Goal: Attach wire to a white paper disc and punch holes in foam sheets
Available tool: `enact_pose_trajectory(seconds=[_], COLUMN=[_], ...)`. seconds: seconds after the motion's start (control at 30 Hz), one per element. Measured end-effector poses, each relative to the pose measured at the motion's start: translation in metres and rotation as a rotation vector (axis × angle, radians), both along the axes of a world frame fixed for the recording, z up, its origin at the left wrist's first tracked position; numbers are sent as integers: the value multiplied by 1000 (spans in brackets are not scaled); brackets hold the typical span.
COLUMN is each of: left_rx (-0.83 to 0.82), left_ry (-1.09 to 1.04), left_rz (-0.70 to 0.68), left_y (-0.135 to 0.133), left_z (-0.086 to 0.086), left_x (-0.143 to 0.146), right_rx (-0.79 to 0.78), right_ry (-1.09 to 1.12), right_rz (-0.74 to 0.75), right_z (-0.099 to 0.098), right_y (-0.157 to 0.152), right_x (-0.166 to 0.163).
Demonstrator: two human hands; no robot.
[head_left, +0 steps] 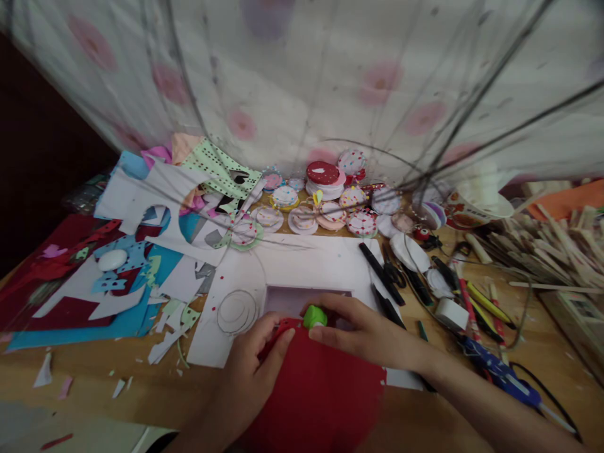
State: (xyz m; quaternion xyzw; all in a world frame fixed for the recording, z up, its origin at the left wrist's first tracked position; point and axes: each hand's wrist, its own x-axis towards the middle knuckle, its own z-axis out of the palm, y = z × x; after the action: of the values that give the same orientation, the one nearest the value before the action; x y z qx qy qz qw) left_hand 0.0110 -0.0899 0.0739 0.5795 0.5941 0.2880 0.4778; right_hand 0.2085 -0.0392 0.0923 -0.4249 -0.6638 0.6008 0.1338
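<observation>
My left hand is closed on the top left edge of a red sheet, with the thumb lying over it. The sheet hangs toward me over the near edge of the table. My right hand pinches a small bright green thing with a white base at the sheet's top edge; its exact kind is too blurred to tell. Behind the hands lies a white board with a purple rectangle on it. Pencilled circles and a few tiny red bits mark its left side.
Paper scraps cover the left. Several dotted round pieces line the back. To the right are a black-handled tool, a blue glue gun with its cord, and many wooden sticks. A flowered curtain hangs behind.
</observation>
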Motion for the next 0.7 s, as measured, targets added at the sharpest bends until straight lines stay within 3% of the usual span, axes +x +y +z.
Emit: enact_pose_trajectory(seconds=[0.47, 0.7], left_rx=[73, 74], left_ry=[3, -4], left_rz=[-56, -28], left_y=[-6, -9], left_z=[-1, -2], left_x=[-2, 0], right_rx=[-140, -197], right_ry=[-9, 16], right_rz=[175, 167], right_z=[7, 5], right_y=[11, 15], right_x=[-3, -5])
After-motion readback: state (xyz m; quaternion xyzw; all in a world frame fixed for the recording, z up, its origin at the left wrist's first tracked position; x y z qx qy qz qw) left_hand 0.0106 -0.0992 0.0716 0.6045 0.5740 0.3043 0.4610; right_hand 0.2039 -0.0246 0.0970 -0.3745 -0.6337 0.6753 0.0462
